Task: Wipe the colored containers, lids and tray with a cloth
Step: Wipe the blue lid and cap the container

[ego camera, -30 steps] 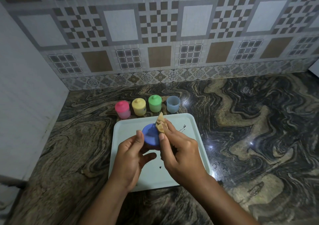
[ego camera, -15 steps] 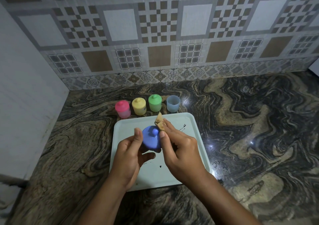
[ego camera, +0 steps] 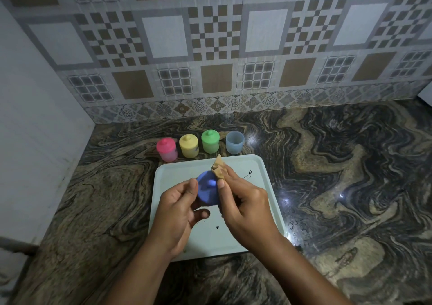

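- Stretching across the frame, the dark swirled marble countertop [ego camera: 327,187] carries everything. It looks hard and glossy, so anything dropped past the tray's edge would probably bounce or roll off.
- The pale rectangular plastic tray [ego camera: 173,176] lies beneath both hands and shows dark smears [ego camera: 247,175], so it looks unwiped. A lid falling here could pick that dirt up.
- Four small plastic containers stand in a row just behind the tray's far edge: pink-lidded [ego camera: 166,150], yellow-lidded [ego camera: 189,146], green-lidded [ego camera: 210,141] and an open pale blue one [ego camera: 235,143]. A careless forward reach could topple them.
- The left hand [ego camera: 180,208] curls its thumb and fingers round the lid's edge and holds it above the tray. The right hand [ego camera: 245,206] pinches the cloth against the lid's right side.
- The round blue plastic lid [ego camera: 207,189] faces the camera with its knob showing. It appears gripped only at the rim, so rubbing pressure from the other side could twist it loose.
- The small bunched tan cloth [ego camera: 218,168] sticks up from the right hand's fingers. So small a wad may skip the groove round the knob and leave grime behind.
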`<control>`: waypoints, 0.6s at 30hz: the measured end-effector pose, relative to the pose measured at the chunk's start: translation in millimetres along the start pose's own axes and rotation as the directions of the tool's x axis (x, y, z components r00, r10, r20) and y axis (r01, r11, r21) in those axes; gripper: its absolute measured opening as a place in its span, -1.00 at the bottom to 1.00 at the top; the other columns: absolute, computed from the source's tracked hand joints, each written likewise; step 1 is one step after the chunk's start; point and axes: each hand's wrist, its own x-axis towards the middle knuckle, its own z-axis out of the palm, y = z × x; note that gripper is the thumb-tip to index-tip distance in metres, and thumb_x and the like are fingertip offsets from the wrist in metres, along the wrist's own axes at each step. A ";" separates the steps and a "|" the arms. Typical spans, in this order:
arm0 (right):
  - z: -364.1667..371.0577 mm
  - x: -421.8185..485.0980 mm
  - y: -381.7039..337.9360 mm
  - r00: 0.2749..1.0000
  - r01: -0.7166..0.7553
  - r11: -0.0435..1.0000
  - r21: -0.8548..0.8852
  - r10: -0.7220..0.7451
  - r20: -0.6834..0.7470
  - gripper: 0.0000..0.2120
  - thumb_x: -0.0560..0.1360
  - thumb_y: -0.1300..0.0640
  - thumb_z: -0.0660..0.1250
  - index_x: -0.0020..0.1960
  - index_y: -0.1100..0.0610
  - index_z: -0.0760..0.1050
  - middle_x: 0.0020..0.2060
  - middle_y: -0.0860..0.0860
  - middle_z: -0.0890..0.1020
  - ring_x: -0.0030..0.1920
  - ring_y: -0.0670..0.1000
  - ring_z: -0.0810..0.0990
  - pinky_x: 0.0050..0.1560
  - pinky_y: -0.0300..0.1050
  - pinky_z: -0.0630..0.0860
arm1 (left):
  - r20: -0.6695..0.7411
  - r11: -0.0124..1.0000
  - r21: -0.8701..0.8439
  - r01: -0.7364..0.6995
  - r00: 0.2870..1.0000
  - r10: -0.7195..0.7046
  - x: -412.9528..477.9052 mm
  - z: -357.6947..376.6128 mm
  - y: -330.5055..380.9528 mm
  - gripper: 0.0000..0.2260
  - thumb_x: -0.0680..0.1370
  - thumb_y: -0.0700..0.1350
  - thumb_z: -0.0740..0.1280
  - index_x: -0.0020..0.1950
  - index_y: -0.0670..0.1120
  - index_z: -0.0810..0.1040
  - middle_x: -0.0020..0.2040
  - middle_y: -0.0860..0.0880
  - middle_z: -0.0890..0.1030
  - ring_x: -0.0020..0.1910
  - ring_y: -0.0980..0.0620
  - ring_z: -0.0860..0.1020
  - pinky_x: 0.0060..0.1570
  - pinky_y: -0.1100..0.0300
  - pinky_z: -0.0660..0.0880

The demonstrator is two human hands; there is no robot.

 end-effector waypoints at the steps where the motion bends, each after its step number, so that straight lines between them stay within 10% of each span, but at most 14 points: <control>1: -0.7 1.1 1.4 0.999 -0.039 0.999 0.001 0.039 0.003 -0.68 0.65 0.12 0.22 0.31 0.15 0.63 0.33 -0.01 0.61 0.46 -0.18 0.43 0.44 -0.14 0.43 | 0.001 1.000 -0.006 0.016 1.000 -0.016 -0.1 0.2 -1.0 -0.73 0.62 -0.05 0.21 0.05 -0.18 0.65 -0.05 -0.16 0.69 -0.20 0.02 0.59 -0.41 0.23 0.46; 7: -2.8 3.6 0.3 0.988 -0.155 0.987 0.043 0.155 0.008 -0.73 0.66 0.08 0.23 0.19 0.08 0.68 0.26 -0.10 0.66 0.13 -0.15 0.63 0.17 -0.17 0.53 | 0.157 0.999 0.004 -0.034 0.987 0.033 -4.1 -0.2 -3.2 -0.65 0.61 -0.15 0.19 0.37 -0.20 0.49 0.24 -0.18 0.63 0.22 -0.11 0.62 0.07 -0.01 0.60; 14: 0.7 0.3 -2.2 0.999 0.050 0.997 -0.051 -0.049 0.023 -0.71 0.64 0.21 0.25 0.31 0.13 0.63 0.31 0.03 0.63 0.45 -0.13 0.46 0.36 -0.22 0.48 | 0.006 0.999 -0.027 -0.032 0.999 0.032 2.9 -12.9 -0.5 -0.61 0.49 -0.06 0.31 0.28 -0.16 0.59 0.14 -0.14 0.69 -0.10 0.06 0.64 -0.26 0.27 0.55; 18: -2.5 10.7 -3.0 0.952 -0.304 0.942 0.141 0.294 0.088 -0.74 0.69 0.09 0.23 0.23 -0.02 0.67 -0.28 -0.06 0.72 -0.34 -0.04 0.64 -0.26 -0.05 0.59 | 0.005 0.999 0.044 -0.009 1.000 0.009 0.1 -8.4 -4.6 -0.65 0.51 -0.06 0.31 0.27 -0.10 0.60 0.10 -0.11 0.70 -0.12 0.08 0.66 -0.28 0.25 0.55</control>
